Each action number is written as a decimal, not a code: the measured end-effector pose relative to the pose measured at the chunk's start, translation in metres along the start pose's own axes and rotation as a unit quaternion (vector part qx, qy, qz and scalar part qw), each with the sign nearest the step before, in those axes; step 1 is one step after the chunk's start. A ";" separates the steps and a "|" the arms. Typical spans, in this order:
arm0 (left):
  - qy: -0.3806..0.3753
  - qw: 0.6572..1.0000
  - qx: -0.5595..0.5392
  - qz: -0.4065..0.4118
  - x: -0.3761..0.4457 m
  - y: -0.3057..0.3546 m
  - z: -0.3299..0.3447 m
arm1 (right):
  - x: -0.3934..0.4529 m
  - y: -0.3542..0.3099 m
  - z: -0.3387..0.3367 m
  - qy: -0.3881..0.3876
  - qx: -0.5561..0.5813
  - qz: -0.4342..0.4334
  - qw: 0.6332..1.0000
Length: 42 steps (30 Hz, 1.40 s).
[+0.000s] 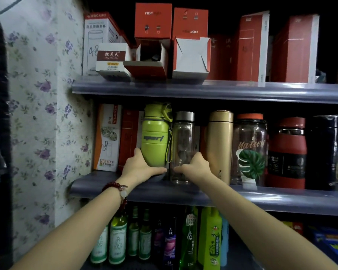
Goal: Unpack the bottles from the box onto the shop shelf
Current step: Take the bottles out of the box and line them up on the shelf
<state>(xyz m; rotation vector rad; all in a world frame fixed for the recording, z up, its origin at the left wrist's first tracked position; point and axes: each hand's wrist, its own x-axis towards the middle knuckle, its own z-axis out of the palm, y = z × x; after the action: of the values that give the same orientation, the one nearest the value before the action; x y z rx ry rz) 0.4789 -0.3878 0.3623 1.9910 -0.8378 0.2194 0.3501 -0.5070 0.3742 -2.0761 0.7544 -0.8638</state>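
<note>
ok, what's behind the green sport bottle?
Behind the green sport bottle, red boxes stand against the shelf back, with a white-and-orange box further left. The bottle covers whatever is directly behind it. The left hand grips its base.

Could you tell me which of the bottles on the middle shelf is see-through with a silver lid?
The clear glass bottle gripped by the right hand, between the green sport bottle and gold flask.

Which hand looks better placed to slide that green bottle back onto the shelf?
Left, probably. The left hand already cups the base of the green bottle at the middle shelf edge, while the right hand holds the clear glass bottle beside it.
</note>
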 end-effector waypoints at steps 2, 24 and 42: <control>0.005 1.000 0.009 -0.002 -0.001 0.000 0.001 | 0.003 0.002 -0.001 -0.010 0.016 0.010 1.000; -0.060 0.995 -0.080 -0.017 0.010 -0.001 -0.006 | -0.008 -0.001 0.006 0.034 -0.013 -0.016 0.999; -0.059 0.998 -0.007 0.015 0.000 0.005 -0.003 | -0.020 0.010 -0.007 0.016 -0.007 -0.041 0.999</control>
<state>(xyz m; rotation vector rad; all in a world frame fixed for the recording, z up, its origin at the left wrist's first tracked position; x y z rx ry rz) 0.4759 -0.3867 0.3675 1.9939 -0.9426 0.1136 0.3311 -0.5005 0.3632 -2.1227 0.6966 -0.9411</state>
